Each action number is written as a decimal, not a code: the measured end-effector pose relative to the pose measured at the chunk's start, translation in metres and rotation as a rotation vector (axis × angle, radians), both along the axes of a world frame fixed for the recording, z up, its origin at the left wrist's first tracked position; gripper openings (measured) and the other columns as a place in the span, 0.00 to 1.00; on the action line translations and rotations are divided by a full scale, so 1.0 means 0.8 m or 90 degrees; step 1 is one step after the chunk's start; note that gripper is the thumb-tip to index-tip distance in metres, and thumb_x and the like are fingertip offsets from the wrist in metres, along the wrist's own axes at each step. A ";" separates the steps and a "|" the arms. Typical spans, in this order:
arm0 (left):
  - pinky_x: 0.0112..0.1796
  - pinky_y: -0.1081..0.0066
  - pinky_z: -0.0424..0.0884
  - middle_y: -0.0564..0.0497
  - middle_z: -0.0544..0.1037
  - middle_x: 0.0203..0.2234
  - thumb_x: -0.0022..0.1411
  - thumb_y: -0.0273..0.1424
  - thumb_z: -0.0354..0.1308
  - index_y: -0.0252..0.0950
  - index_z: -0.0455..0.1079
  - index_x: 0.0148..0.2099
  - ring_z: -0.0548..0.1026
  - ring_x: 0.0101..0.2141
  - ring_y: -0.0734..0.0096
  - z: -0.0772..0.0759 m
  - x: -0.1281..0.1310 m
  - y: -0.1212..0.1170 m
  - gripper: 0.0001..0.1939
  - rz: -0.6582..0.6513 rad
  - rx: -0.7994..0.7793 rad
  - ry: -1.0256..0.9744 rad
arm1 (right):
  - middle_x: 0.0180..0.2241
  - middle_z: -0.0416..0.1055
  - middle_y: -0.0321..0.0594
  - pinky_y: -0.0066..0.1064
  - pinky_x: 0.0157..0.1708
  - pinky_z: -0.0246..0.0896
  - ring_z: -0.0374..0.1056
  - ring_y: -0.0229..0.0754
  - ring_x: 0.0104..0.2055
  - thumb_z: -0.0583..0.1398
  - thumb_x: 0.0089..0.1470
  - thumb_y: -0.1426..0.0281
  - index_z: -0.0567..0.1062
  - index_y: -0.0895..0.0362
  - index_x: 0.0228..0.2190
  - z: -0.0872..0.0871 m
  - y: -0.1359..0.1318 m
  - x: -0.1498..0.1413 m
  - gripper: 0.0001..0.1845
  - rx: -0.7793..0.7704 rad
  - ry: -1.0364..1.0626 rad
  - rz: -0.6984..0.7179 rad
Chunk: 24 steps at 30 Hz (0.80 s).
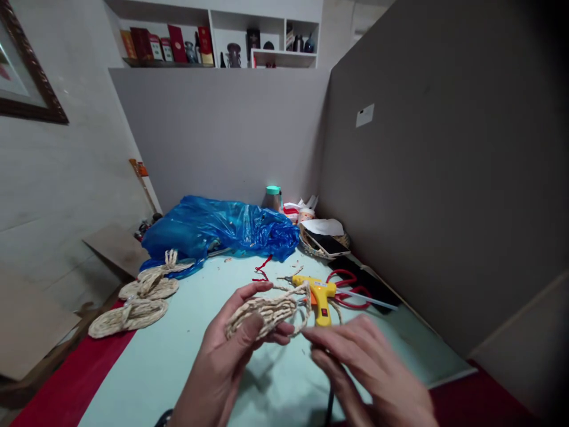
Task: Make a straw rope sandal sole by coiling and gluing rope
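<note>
My left hand (237, 341) grips a small oval sole of coiled straw cord (264, 314), its thumb pressed on top and fingers underneath. A loose loop of the same cord (307, 305) stands out from the sole's right end. My right hand (362, 362), slightly blurred, pinches this cord at the loop's lower side. Just behind the loop lies a yellow glue gun (326, 305) with a clear glue stick in its back. On the left edge of the table rest several small straw sandals (128, 317).
Red-handled scissors (358, 299) lie right of the glue gun, by a dark flat object (377, 287). Farther back are a blue plastic bag (222, 222), a basket (311, 246) with a phone (329, 242), a teal-lidded cup (273, 198) and red string (262, 273). Grey partitions (222, 130) enclose the table.
</note>
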<state>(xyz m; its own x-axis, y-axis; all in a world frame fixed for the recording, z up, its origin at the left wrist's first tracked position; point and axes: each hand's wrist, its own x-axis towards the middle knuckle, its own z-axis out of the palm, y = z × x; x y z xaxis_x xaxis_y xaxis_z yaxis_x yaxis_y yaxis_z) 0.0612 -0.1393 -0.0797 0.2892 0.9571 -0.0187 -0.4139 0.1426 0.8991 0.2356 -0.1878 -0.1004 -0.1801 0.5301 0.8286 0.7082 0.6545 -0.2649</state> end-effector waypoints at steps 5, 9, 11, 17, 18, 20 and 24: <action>0.49 0.68 0.68 0.46 0.80 0.47 0.55 0.37 0.67 0.43 0.74 0.52 0.75 0.50 0.53 -0.022 0.009 -0.011 0.21 0.056 0.013 0.019 | 0.37 0.73 0.40 0.36 0.38 0.66 0.68 0.42 0.37 0.61 0.58 0.78 0.73 0.55 0.47 0.005 0.018 -0.044 0.16 0.004 0.053 0.001; 0.48 0.70 0.69 0.47 0.80 0.47 0.53 0.39 0.69 0.44 0.76 0.50 0.77 0.48 0.55 -0.030 0.008 -0.015 0.22 0.054 0.015 0.009 | 0.35 0.73 0.39 0.33 0.36 0.66 0.67 0.40 0.36 0.61 0.56 0.82 0.75 0.55 0.44 0.000 0.015 -0.052 0.16 -0.010 0.097 0.041; 0.48 0.71 0.69 0.48 0.81 0.46 0.52 0.38 0.69 0.44 0.76 0.50 0.77 0.48 0.57 -0.030 0.008 -0.019 0.21 0.058 0.000 -0.010 | 0.36 0.73 0.40 0.34 0.38 0.65 0.67 0.40 0.37 0.59 0.56 0.83 0.74 0.56 0.43 -0.002 0.014 -0.054 0.15 0.000 0.118 0.054; 0.48 0.67 0.71 0.45 0.83 0.42 0.51 0.38 0.70 0.40 0.75 0.49 0.78 0.47 0.54 -0.036 0.017 -0.026 0.22 0.047 -0.075 -0.117 | 0.32 0.69 0.40 0.38 0.38 0.56 0.62 0.43 0.35 0.55 0.58 0.84 0.71 0.59 0.36 -0.008 0.021 -0.077 0.10 0.015 0.155 0.033; 0.49 0.64 0.71 0.44 0.83 0.41 0.52 0.39 0.70 0.40 0.75 0.50 0.78 0.47 0.53 -0.038 0.019 -0.027 0.23 0.048 -0.087 -0.133 | 0.30 0.67 0.40 0.39 0.37 0.54 0.61 0.43 0.34 0.54 0.58 0.83 0.70 0.59 0.34 -0.009 0.022 -0.082 0.09 0.026 0.170 0.013; 0.52 0.59 0.69 0.43 0.83 0.41 0.54 0.41 0.68 0.38 0.74 0.52 0.78 0.47 0.51 -0.045 0.022 -0.027 0.24 0.047 -0.096 -0.172 | 0.29 0.65 0.40 0.40 0.36 0.52 0.58 0.44 0.32 0.53 0.60 0.81 0.69 0.59 0.32 -0.012 0.025 -0.092 0.09 0.053 0.202 -0.033; 0.53 0.56 0.68 0.42 0.83 0.42 0.58 0.42 0.64 0.37 0.73 0.52 0.79 0.46 0.51 -0.051 0.027 -0.028 0.22 0.051 -0.092 -0.221 | 0.27 0.64 0.41 0.40 0.35 0.48 0.55 0.44 0.31 0.53 0.61 0.80 0.68 0.59 0.29 -0.013 0.027 -0.103 0.09 0.079 0.175 -0.092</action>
<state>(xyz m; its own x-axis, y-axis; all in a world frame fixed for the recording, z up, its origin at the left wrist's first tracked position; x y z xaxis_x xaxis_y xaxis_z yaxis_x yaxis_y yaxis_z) 0.0826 -0.1620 -0.1205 0.2257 0.9717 -0.0696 -0.7054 0.2123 0.6763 0.1531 -0.1658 -0.1104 0.1279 0.4257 0.8958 0.7090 0.5923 -0.3828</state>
